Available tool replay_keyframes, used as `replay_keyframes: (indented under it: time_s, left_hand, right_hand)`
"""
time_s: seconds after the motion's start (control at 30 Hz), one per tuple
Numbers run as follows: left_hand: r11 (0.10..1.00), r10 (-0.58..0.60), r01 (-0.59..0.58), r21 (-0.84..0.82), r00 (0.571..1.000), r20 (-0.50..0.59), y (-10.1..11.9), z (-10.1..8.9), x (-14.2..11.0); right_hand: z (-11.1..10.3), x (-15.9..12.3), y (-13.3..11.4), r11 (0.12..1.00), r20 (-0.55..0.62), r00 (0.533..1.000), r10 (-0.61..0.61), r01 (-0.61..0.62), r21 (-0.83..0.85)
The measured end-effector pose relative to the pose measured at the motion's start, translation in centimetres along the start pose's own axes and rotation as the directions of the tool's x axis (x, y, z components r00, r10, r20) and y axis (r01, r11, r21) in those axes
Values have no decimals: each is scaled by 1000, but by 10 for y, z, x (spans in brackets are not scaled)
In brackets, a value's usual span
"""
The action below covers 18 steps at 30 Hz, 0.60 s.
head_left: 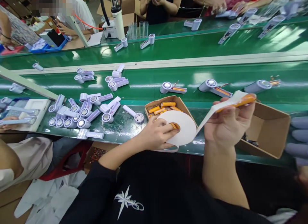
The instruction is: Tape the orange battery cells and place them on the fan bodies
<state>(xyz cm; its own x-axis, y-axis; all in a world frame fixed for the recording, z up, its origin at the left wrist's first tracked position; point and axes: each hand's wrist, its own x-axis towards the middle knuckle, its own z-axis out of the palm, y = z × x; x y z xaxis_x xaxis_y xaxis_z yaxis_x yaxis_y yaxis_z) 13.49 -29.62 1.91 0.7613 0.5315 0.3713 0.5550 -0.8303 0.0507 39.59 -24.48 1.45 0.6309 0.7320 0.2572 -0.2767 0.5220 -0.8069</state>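
Note:
My left hand is closed around a flat roll of white tape, with fingers through its orange-edged core. A strip of white tape runs from the roll up to my right hand. That hand is raised and pinches an orange cylindrical battery, against which the strip's end lies. Behind the roll, a cardboard box holds several orange batteries. Right of my right hand stands another cardboard box with small dark parts at its bottom.
Many lavender handheld fans are piled on the green bench at left. More open fan bodies lie along the green conveyor. Across it, co-workers' hands handle parts near a white cylindrical tool. Another worker sits at left.

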Motion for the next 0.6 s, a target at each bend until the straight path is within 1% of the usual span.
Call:
replay_keyframes:
  time_s: [0.03, 0.07, 0.13, 0.17, 0.23, 0.3, 0.4, 0.47, 0.5, 0.53, 0.57, 0.6]
  left_hand:
    - [1000, 31, -31, -3, 999, -10, -6, 2, 7]
    - [1000, 30, -30, 1, 999, -34, -10, 2, 11]
    - [999, -32, 34, 15, 993, -113, -14, 2, 11]
    - [998, -59, 63, 21, 986, -155, -15, 1, 8]
    - [997, -66, 75, 32, 971, -230, -15, 0, 2]
    - [998, -24, 36, 42, 963, -267, -13, 0, -2]
    - [999, 12, 0, 44, 961, -278, -8, 1, -6]
    - [999, 7, 4, 41, 962, -271, 0, 4, -10]
    - [999, 17, -10, 33, 970, -244, 5, 6, -13]
    - [999, 52, -50, 16, 980, -191, 11, 9, -15]
    - [994, 108, -110, -14, 987, -116, 16, 11, -16]
    - [982, 178, -180, -62, 984, -28, 20, 13, -16]
  right_hand:
    - [1, 8, -1, 999, 4, 999, -37, 37, -3]
    - [2, 12, -2, 997, 9, 997, -79, 79, -5]
    - [6, 12, -6, 986, 31, 986, -161, 162, -33]
    - [8, 7, -8, 982, 53, 983, -176, 179, -64]
    - [12, -8, -10, 979, 110, 985, -135, 150, -137]
    - [15, -28, -7, 979, 147, 987, -66, 92, -180]
    - [14, -57, 1, 984, 119, 993, -3, 25, -179]
    - [14, -68, 2, 983, 96, 995, 27, -9, -183]
    - [14, -68, 1, 982, 107, 993, 51, -31, -186]
    - [15, -63, -2, 981, 131, 989, 75, -50, -187]
    - [15, -54, -7, 982, 159, 984, 84, -54, -183]
    - [16, -42, -13, 986, 179, 982, 64, -35, -164]
